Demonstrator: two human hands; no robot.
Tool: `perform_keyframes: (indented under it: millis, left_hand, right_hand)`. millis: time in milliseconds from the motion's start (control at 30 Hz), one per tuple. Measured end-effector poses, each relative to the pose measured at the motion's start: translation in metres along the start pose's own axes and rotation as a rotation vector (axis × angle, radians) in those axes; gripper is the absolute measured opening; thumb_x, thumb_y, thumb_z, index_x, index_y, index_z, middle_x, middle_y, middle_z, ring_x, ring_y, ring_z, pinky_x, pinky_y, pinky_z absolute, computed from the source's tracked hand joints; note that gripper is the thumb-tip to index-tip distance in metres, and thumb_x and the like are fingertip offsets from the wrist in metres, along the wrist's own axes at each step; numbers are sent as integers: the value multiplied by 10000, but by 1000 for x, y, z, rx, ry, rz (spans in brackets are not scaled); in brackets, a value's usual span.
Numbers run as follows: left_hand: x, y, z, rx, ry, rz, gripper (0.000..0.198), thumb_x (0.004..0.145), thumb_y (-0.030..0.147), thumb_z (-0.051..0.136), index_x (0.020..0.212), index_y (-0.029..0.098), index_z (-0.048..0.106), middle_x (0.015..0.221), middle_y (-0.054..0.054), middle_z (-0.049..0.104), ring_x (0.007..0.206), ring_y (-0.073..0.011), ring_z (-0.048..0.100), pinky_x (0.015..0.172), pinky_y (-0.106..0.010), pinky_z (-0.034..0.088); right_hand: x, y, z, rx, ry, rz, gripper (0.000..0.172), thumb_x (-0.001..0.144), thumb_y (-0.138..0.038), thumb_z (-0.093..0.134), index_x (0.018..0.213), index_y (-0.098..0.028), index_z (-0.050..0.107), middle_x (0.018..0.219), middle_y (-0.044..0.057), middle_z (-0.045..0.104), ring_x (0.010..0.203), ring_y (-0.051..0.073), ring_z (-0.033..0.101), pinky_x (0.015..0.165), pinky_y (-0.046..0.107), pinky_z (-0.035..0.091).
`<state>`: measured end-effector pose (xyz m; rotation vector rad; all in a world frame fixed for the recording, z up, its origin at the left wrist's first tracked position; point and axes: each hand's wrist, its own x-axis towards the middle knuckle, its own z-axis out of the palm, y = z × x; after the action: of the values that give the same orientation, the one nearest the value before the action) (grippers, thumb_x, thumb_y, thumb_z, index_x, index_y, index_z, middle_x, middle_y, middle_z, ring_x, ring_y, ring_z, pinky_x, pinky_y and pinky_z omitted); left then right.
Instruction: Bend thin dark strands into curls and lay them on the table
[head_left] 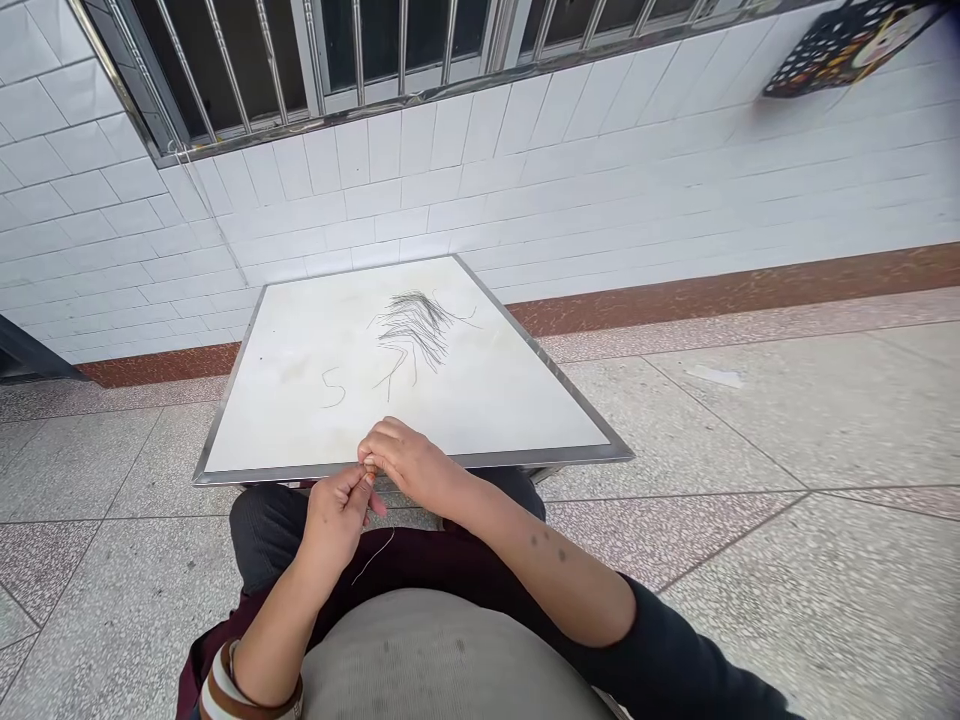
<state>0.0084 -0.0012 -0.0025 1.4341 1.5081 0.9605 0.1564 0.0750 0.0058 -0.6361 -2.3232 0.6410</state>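
One left hand [334, 515], one right hand [411, 462], meeting at the near edge of a white table [277, 430].
Both are pinched closed, apparently on a pale strand [374, 557] trailing this side of the table; dark strands [420, 305] lie on top. Likely fine fingertip work, needing a steady pinch next.

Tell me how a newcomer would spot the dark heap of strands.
Find the white, metal-edged table in front of the tiled wall. Toward its far edge, slightly right of centre, lies the heap of strands. It is dense and dark, unlike the lone curled strand to its left.
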Motion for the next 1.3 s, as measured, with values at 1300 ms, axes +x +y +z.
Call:
perform_keyframes:
  millis: [1300]
  left_hand:
    - [-7,13,-8,-368,-20,15,401,902,494,503,992,152,692,577,5,580,569,-119,461,592,-232,369]
  right_hand:
    - [-15,0,-4,-82,451,8,234,968,-222,484,1176,-249,587,1106,84,606,1073,232,535,892,410,493]
